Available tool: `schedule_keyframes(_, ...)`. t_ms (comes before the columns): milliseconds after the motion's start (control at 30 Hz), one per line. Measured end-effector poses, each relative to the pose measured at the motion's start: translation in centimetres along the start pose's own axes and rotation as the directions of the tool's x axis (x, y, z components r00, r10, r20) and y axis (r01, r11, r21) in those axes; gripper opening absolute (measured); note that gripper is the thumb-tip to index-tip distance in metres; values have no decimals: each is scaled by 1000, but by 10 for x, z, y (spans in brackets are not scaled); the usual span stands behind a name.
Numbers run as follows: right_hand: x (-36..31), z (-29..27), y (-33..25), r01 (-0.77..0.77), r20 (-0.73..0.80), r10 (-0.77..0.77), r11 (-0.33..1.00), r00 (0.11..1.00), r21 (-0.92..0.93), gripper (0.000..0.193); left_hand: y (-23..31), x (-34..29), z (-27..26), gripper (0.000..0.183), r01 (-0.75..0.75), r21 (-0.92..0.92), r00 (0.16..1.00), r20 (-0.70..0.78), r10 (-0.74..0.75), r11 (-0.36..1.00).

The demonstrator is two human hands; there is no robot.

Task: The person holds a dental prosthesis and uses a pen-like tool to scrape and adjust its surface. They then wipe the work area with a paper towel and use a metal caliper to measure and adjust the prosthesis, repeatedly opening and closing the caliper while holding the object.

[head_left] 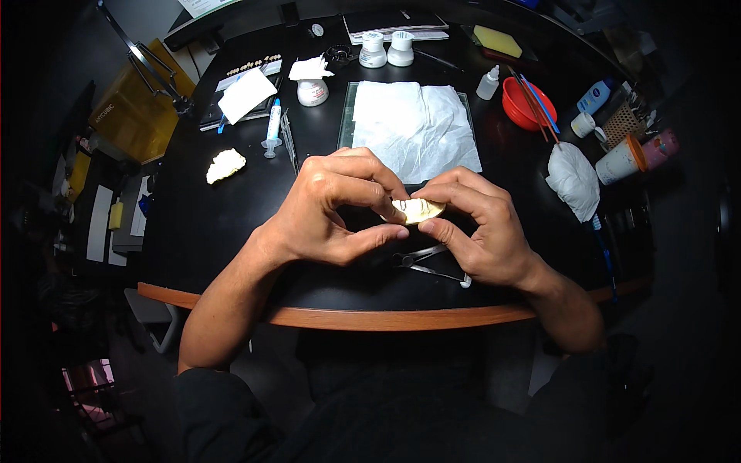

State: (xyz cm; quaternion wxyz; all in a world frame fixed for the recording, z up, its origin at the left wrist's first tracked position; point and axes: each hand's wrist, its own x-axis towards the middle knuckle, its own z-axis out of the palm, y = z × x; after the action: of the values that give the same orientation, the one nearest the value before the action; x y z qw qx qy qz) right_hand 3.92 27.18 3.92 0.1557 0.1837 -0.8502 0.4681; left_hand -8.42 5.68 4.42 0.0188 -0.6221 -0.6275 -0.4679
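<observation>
Between my two hands, above the near part of the black table, is a small cream dental cast (419, 211) with dark lines across it. My left hand (332, 202) pinches its left end with thumb and fingertips. From the other side, the thumb and fingers of my right hand (482, 220) grip it, hiding its right edge. Just below the cast, a metal caliper-like tool (423, 257) with thin legs lies on the table, partly covered by my right hand. A second cream cast (225, 166) rests apart, off to the left.
Beyond my hands, white tissue (413, 123) covers a glass slab. Left of it are a syringe (272, 127), tweezers (289, 143) and a jar (312, 91). To the right stand a red bowl (525, 108) with brushes, a dropper bottle (488, 83) and crumpled white cloth (573, 181).
</observation>
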Motion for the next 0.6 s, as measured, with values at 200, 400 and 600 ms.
schedule_keyframes(200, 0, -1, 0, 26, -9, -26, 1000, 1000, -1, 22, -4, 1, -2, 21, -13, -5, 1000, 4, 13, 1000)
schedule_keyframes(400, 0, -1, 3, 56, -27, -55, 998, 998, 4, 24, -2, 4, 3, 37, 29, -24, 997, -76, -31, 999)
schedule_keyframes(600, 0, -3, 3, 62, -54, -59, 996, 997, 60, 25, -12, -1, 5, 34, 29, -15, 999, -20, -29, 999)
